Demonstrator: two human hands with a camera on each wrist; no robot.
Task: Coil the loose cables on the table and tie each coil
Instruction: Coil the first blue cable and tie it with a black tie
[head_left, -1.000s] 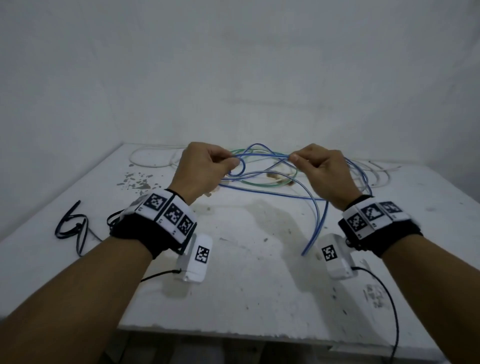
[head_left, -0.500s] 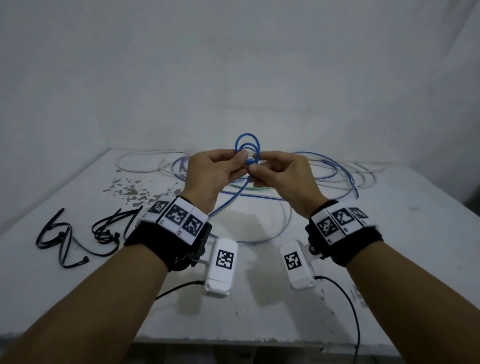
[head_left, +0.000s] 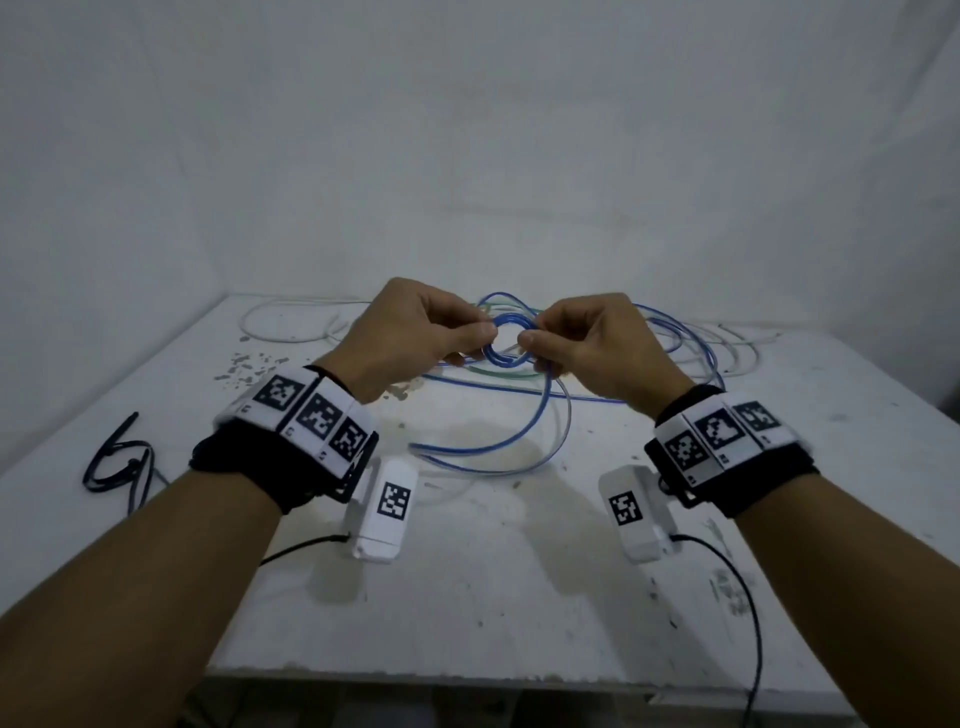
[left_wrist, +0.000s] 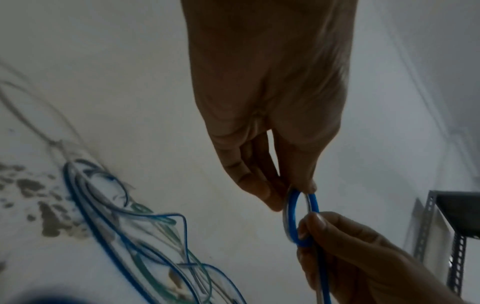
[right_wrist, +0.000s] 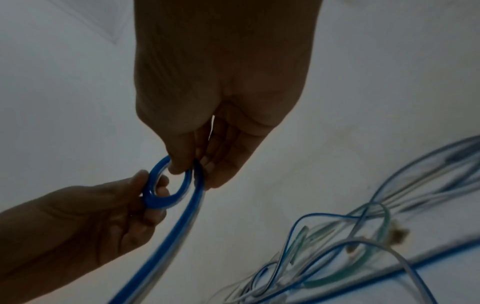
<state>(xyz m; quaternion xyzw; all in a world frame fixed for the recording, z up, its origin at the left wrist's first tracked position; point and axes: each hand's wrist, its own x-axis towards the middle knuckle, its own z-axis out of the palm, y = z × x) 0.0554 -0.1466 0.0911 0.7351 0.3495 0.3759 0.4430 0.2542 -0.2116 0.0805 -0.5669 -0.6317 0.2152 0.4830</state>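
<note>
Both hands hold a small coil of blue cable (head_left: 506, 340) above the far middle of the table. My left hand (head_left: 485, 332) pinches its left side and my right hand (head_left: 527, 339) pinches its right side. From the coil the loose blue length (head_left: 543, 410) hangs to the table. In the left wrist view my left hand (left_wrist: 298, 192) pinches the top of the coil (left_wrist: 292, 218). In the right wrist view my right hand (right_wrist: 185, 170) pinches the coil (right_wrist: 155, 200), and the left hand (right_wrist: 145, 185) holds the other side.
More loose blue loops (head_left: 675, 332), a green cable (head_left: 498, 371) and white cables (head_left: 280, 332) lie tangled at the back of the white table (head_left: 467, 623). A black cable (head_left: 122, 462) lies at the left edge. A metal rack (left_wrist: 454, 216) stands beyond the table.
One second ago the hands were apart with the cable stretched between them. They came together on a small upright coil, which now sits lower, between the fingertips.
</note>
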